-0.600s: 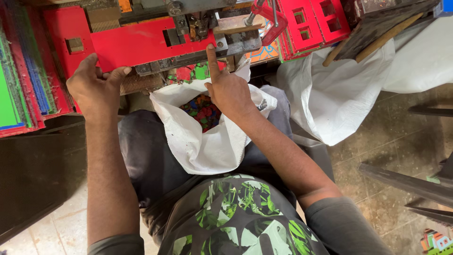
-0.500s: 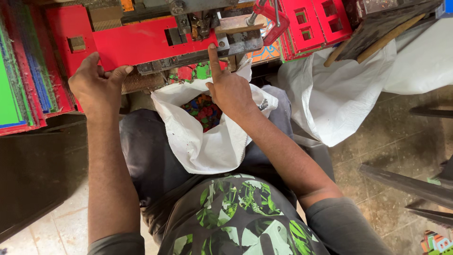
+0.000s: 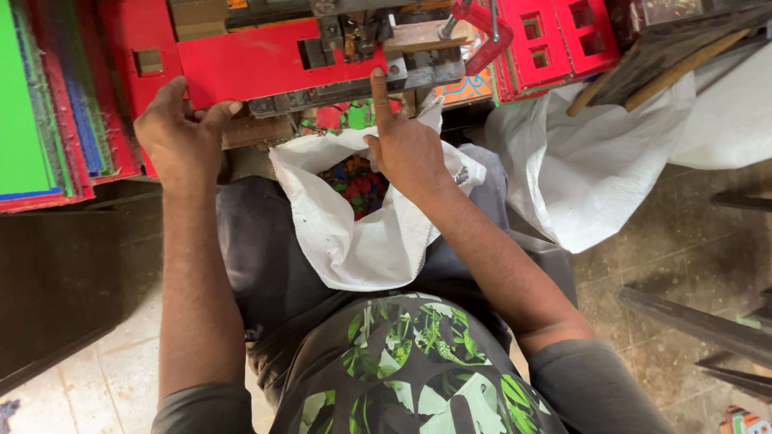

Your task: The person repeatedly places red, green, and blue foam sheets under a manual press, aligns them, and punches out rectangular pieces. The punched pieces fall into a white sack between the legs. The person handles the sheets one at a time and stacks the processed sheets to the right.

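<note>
I sit with an open white woven sack (image 3: 354,237) on my lap; small colourful pieces (image 3: 358,183) show inside it. In front of me a red sheet (image 3: 249,60) lies in a metal punching machine (image 3: 358,36). My left hand (image 3: 178,133) grips the sheet's near left edge, thumb over the rim. My right hand (image 3: 402,141) hovers above the sack's mouth, its index finger stretched up and touching the machine's metal bar beside the sheet; the other fingers are curled.
A stack of green, blue and red sheets (image 3: 44,112) stands at the left. Red sheets with square cut-outs (image 3: 555,44) lean at the upper right, above a second white sack (image 3: 611,169). Dark metal bars (image 3: 700,321) lie on the floor at right.
The view has shifted slightly. My right index finger stays on the machine's bar and my left hand keeps its hold on the red sheet.
</note>
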